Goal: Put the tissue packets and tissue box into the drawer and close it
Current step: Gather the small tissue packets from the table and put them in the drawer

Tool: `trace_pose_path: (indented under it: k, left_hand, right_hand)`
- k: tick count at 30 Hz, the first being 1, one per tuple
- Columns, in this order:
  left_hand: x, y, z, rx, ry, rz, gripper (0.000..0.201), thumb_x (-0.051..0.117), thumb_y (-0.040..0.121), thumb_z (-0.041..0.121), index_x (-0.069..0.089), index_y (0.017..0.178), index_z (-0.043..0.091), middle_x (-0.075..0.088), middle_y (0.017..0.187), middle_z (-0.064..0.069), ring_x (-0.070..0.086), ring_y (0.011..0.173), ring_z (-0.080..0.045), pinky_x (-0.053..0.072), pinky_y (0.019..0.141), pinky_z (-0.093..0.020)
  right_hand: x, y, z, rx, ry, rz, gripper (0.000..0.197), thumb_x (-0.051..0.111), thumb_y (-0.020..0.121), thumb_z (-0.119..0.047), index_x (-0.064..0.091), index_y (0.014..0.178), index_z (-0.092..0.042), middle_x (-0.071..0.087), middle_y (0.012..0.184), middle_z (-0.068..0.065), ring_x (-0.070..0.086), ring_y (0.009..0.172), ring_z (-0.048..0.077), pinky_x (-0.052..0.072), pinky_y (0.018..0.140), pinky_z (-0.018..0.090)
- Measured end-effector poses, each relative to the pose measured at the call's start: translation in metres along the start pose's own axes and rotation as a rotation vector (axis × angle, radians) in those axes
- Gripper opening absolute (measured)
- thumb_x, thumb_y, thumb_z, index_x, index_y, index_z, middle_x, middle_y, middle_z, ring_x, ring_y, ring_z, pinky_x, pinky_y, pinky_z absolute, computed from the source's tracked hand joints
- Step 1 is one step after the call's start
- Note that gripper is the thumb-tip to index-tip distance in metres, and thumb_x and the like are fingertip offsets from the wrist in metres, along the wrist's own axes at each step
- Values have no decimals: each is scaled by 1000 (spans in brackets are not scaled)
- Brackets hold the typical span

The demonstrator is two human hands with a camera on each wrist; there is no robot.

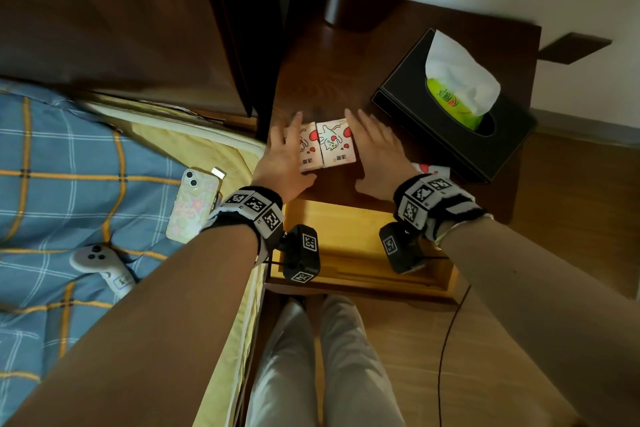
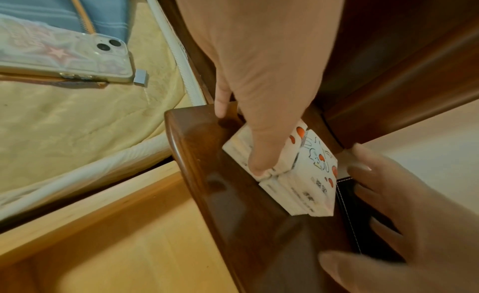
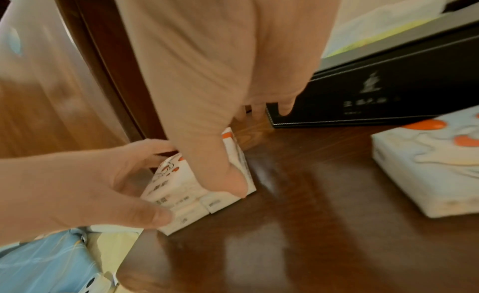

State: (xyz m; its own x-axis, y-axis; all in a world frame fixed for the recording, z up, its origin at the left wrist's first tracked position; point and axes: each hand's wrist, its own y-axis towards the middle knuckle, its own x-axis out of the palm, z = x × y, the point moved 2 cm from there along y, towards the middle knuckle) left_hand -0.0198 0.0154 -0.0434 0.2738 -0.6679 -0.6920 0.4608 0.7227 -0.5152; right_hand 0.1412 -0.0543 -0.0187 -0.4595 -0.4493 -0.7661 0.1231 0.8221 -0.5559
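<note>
Two white tissue packets with red hearts lie side by side on the dark nightstand [image 1: 329, 62]: the left packet [image 1: 309, 149] and the right packet [image 1: 336, 146]. My left hand [image 1: 284, 156] grips the left packet [image 2: 238, 145], thumb on its near end. My right hand [image 1: 377, 156] holds the right packet [image 2: 305, 184] from the right, thumb on its near corner. Between them, the hands squeeze the pair [image 3: 181, 191] together. A third packet [image 3: 427, 164] lies loose by my right wrist. The black tissue box [image 1: 450, 121] stands at the right. Below, the light wooden drawer [image 1: 346, 239] is open.
A bed with a blue checked cover [image 1: 69, 166] adjoins the nightstand on the left; a phone [image 1: 194, 204] and a white controller [image 1: 100, 263] lie on it. A dark headboard stands behind. A black cable [image 1: 446, 340] hangs by the drawer. My legs are below the drawer front.
</note>
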Motion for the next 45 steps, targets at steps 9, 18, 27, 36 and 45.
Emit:
trace_pose_path:
  k: [9,18,27,36,45]
  left_hand:
    - [9,-20,-1,-95,38,49,109,74,79,11,-5,153,27,-3,161,-14,39,136,-33,47,102,-45]
    - [17,-15,0,-49,-24,60,103,69,82,9,-4,153,28,0,161,-9,27,144,-31,41,109,-47]
    - [3,-29,-18,-106,-149,86,108,74,80,13,-4,153,24,15,157,-9,38,138,-28,46,104,-47]
    - [2,-36,-3,-87,-171,-70,102,57,83,-1,-17,151,20,33,152,-16,56,120,-30,51,95,-47]
    - [-15,-32,-1,-202,-234,71,62,36,101,18,5,153,5,62,123,-20,61,109,-34,49,85,-40]
  right_hand:
    - [20,-69,69,285,-185,17,94,70,77,-7,11,150,-11,21,156,12,19,143,32,28,112,46]
    - [22,-53,71,328,-248,132,54,67,80,-13,43,128,-7,50,126,16,46,118,35,40,94,49]
    - [-18,-25,-28,54,196,331,61,68,81,-37,41,130,-15,47,122,12,58,101,25,49,78,30]
    - [-22,10,-55,65,140,279,60,68,79,-46,46,120,-8,45,122,14,60,99,34,49,79,38]
    - [-13,10,-40,97,173,328,66,59,85,-48,39,131,-6,43,129,16,53,111,34,47,87,39]
